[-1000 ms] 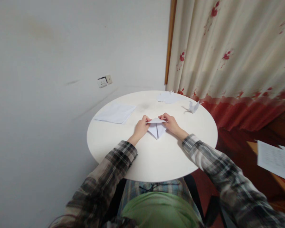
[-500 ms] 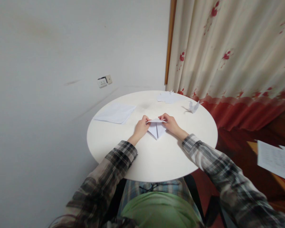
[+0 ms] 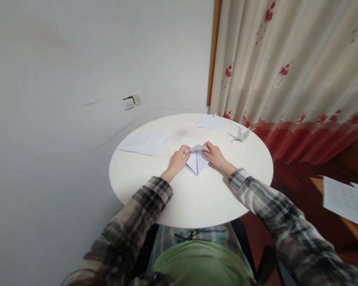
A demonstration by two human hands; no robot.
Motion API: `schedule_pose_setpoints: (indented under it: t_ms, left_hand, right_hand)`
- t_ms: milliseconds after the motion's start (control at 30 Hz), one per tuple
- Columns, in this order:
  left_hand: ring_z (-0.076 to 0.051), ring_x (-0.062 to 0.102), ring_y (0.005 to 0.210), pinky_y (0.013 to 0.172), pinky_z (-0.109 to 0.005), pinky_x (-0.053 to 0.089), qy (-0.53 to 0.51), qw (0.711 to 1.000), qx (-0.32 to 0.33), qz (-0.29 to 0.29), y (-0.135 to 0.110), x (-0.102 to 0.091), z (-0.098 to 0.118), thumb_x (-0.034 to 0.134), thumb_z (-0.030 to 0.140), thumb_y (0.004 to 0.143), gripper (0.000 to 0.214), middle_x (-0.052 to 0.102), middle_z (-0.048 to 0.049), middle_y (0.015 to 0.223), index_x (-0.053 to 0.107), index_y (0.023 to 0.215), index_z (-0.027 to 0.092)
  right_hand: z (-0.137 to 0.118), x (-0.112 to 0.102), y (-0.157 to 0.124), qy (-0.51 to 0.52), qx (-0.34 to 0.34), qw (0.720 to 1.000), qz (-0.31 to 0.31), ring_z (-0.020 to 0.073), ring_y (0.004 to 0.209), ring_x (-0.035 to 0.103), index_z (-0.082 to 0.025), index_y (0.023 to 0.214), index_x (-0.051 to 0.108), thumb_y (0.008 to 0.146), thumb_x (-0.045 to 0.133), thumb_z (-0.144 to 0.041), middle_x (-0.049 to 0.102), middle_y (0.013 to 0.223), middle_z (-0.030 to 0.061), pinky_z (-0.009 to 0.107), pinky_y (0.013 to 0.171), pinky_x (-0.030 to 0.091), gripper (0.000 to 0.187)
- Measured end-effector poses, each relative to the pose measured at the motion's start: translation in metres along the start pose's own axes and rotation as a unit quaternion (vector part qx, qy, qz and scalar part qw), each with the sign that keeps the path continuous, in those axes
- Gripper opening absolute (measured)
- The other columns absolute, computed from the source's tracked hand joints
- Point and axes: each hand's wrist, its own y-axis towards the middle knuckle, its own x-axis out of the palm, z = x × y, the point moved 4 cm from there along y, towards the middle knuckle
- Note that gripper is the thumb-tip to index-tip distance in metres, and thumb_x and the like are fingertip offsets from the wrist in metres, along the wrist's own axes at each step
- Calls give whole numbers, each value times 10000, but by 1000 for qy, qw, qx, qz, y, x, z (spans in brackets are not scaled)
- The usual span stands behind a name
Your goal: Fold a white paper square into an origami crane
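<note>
A folded white paper piece (image 3: 197, 161), kite-shaped with its point toward me, lies on the round white table (image 3: 191, 198). My left hand (image 3: 178, 159) pinches its upper left corner. My right hand (image 3: 215, 154) pinches its upper right corner. Both hands have their fingers curled on the paper's top flap, which is partly lifted between them.
A stack of white sheets (image 3: 145, 142) lies at the table's left. Crumpled or folded paper (image 3: 211, 121) sits at the far edge, and a small folded paper crane (image 3: 242, 134) at the right. A wall is close on the left, a curtain (image 3: 286, 71) behind. Printed sheets (image 3: 344, 200) lie on a surface at right.
The top flap, stretched flat between my hands before, has been lifted and folded back a little; both hands moved slightly closer together.
</note>
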Motion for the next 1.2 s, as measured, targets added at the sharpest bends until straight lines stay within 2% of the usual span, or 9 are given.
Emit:
schedule_pose_setpoints:
  t_ms: [200, 400, 467, 533, 600, 700, 800, 967, 1200]
  left_hand:
    - [-169, 587, 902, 779, -305, 459, -35, 999, 20, 29, 1, -1, 4, 484, 240, 799, 205, 624, -55, 957, 495, 999, 194]
    - [-167, 529, 969, 781, -300, 465, -21, 988, 78, 131, -1, -15, 14, 483, 169, 771, 234, 579, -71, 1021, 516, 1002, 176]
    - [-162, 530, 948, 780, -294, 463, -11, 987, 84, 139, -3, -18, 18, 453, 122, 761, 203, 592, -60, 960, 544, 936, 170]
    - [-147, 551, 879, 799, -290, 456, -1, 991, 100, 84, -4, -13, 22, 412, 81, 754, 210, 610, -40, 869, 574, 852, 172]
    - [-142, 562, 867, 836, -291, 444, 6, 992, 126, -9, -7, -4, 28, 403, 66, 745, 244, 628, -29, 855, 600, 833, 179]
    - [-147, 531, 1027, 951, -310, 386, 17, 981, 153, -122, -12, 10, 35, 393, 54, 739, 358, 622, -24, 1053, 596, 996, 198]
    - [-144, 447, 1168, 1034, -319, 304, 32, 969, 158, -187, -16, 18, 38, 393, 83, 763, 433, 532, -18, 1239, 524, 1157, 204]
    - [-134, 407, 1214, 1062, -300, 257, 41, 964, 149, -218, -15, 24, 32, 393, 166, 814, 409, 479, -25, 1298, 489, 1211, 197]
    - [-163, 526, 1084, 964, -294, 372, 50, 977, 100, -180, -10, 19, 24, 349, 230, 859, 362, 563, -59, 1200, 525, 1172, 182]
  right_hand:
    - [7, -3, 2, -37, 42, 998, 32, 144, 641, 498, -188, 802, 493, 685, 433, -190, 562, 693, 4, 238, 603, 346, 132]
    - [19, -7, 2, -62, 89, 991, 83, 160, 651, 514, -192, 798, 495, 668, 432, -178, 581, 708, 20, 251, 607, 352, 145]
    - [23, -7, 2, -60, 93, 990, 86, 163, 646, 519, -193, 791, 496, 663, 436, -175, 582, 700, 20, 254, 601, 357, 143]
    - [25, -6, 2, -48, 88, 991, 83, 163, 652, 529, -194, 784, 496, 653, 437, -159, 590, 713, 21, 254, 601, 368, 148]
    - [25, -5, 2, -29, 79, 994, 76, 158, 665, 538, -197, 777, 492, 635, 433, -129, 600, 736, 20, 253, 609, 382, 168]
    - [21, -4, 2, 4, 71, 995, 70, 146, 686, 547, -202, 761, 482, 611, 431, -97, 608, 758, 10, 250, 632, 399, 190]
    - [14, -3, 1, 21, 63, 996, 56, 141, 697, 546, -203, 748, 479, 606, 443, -94, 609, 755, 2, 249, 646, 402, 183]
    - [11, -2, 1, 5, 55, 998, 42, 143, 676, 533, -198, 768, 483, 635, 466, -121, 598, 729, 2, 252, 636, 395, 155]
    - [14, 2, 2, 33, 44, 998, 20, 136, 708, 546, -194, 831, 491, 677, 489, -160, 600, 801, 11, 263, 662, 425, 158]
